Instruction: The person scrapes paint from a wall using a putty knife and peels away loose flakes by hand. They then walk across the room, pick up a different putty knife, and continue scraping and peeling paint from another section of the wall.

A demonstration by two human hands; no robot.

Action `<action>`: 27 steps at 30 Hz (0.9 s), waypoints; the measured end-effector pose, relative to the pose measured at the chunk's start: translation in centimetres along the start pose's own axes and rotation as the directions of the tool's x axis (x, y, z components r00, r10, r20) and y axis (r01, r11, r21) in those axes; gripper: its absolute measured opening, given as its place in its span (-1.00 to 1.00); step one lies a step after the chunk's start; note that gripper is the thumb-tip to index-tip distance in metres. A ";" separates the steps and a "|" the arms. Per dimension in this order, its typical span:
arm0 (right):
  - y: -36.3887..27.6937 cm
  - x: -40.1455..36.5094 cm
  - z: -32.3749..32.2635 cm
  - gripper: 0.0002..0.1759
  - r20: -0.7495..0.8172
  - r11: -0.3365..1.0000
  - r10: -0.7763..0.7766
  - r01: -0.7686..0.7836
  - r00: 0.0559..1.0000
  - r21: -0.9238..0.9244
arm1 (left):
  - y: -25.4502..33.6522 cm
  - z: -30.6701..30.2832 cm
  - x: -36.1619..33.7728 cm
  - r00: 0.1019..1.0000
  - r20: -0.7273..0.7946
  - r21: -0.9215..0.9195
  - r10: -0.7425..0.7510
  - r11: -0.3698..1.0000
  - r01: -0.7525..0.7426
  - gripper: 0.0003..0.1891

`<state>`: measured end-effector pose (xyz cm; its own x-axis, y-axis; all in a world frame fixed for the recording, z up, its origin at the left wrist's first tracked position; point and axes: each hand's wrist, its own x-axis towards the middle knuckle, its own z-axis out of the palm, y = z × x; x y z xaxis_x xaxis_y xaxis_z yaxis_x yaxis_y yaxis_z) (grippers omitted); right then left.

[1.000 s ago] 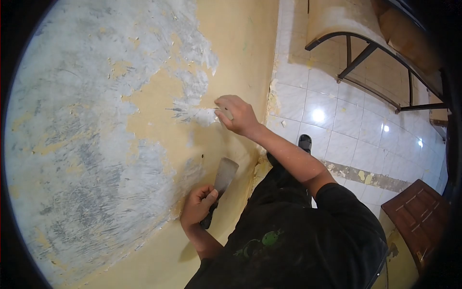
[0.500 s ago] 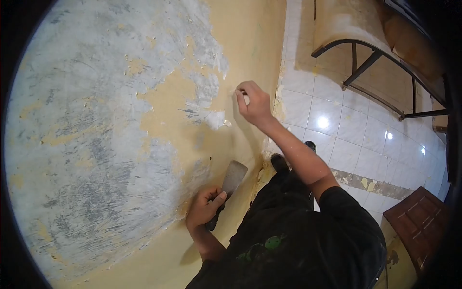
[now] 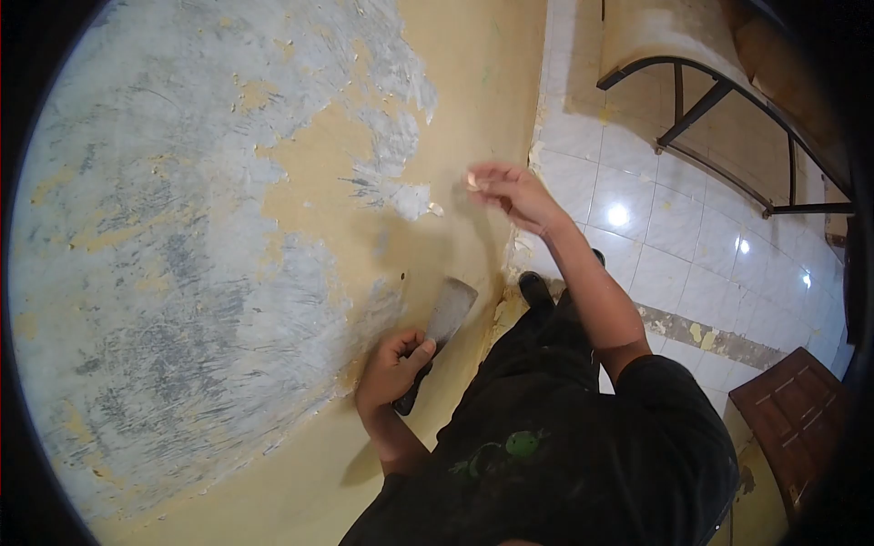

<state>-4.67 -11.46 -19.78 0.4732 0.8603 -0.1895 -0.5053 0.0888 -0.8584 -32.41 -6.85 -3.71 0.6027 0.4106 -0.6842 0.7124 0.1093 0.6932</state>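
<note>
right hand (image 3: 514,193) drawn off wall (image 3: 319,209), flake (image 3: 472,180) pinched | left hand (image 3: 390,369) wrapped round scraper (image 3: 443,318), below right hand | flake judged peeled loose

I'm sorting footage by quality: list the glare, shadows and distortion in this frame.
Head view: strong fisheye bend, black corners; lamp glare spots on the floor tiles; right hand, pinching a pale chip, slightly blurred, shadowing the wall; left hand and scraper sharp.
</note>
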 end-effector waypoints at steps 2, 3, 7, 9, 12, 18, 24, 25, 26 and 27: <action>3.3 1.0 -2.6 -0.52 -0.334 0.951 -0.040 -0.067 0.942 -0.302 | -0.1 0.0 0.0 0.999 0.017 0.001 0.042 0.999 -0.042 -0.78; 3.4 0.3 -2.1 -0.52 -0.336 0.952 -0.039 -0.067 0.941 -0.299 | -0.2 0.0 -0.1 0.999 0.018 0.005 0.040 0.999 -0.040 -0.78; 5.0 -2.0 2.3 -0.51 -0.240 0.837 -0.187 0.027 0.953 -0.546 | 0.5 0.4 -0.2 1.000 0.006 0.002 -0.002 1.000 0.002 -0.79; 4.9 -2.4 5.3 -0.62 -0.243 0.855 -0.344 0.195 0.907 -0.481 | 0.7 0.5 -0.1 1.000 0.005 -0.004 -0.003 1.000 0.003 -0.80; 3.0 -2.3 7.3 -0.77 -0.131 0.725 -0.435 0.261 0.891 -0.637 | 0.5 0.2 0.0 1.000 0.019 0.032 0.022 0.999 -0.022 -0.80; 1.7 -0.8 6.5 -0.88 -0.001 0.699 -0.412 0.315 0.911 -0.642 | 0.2 0.3 -0.1 1.000 -0.002 0.007 0.008 1.000 -0.008 -0.80; 2.4 -0.9 6.7 -0.83 -0.056 0.764 -0.437 0.338 0.898 -0.549 | 0.2 0.3 0.0 0.999 0.004 0.061 0.032 0.998 -0.032 -0.80; 2.5 -1.0 7.0 -0.83 -0.054 0.762 -0.439 0.340 0.897 -0.550 | 0.3 0.3 -0.1 1.000 -0.003 0.059 0.031 0.998 -0.031 -0.79; 2.6 -1.2 7.4 -0.83 -0.113 0.859 -0.363 0.285 0.925 -0.424 | 0.4 0.4 -0.1 0.999 -0.004 0.059 0.034 0.998 -0.034 -0.79; 2.8 -1.4 7.6 -0.83 -0.170 0.928 -0.285 0.227 0.943 -0.295 | 0.8 0.6 -0.6 0.998 -0.064 0.180 0.025 0.984 -0.013 -0.79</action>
<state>-12.26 -8.63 -18.28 0.7131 0.7009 -0.0158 -0.1489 0.1294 -0.9804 -31.97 -7.49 -2.89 0.5964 0.4701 -0.6507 0.7573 -0.0608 0.6502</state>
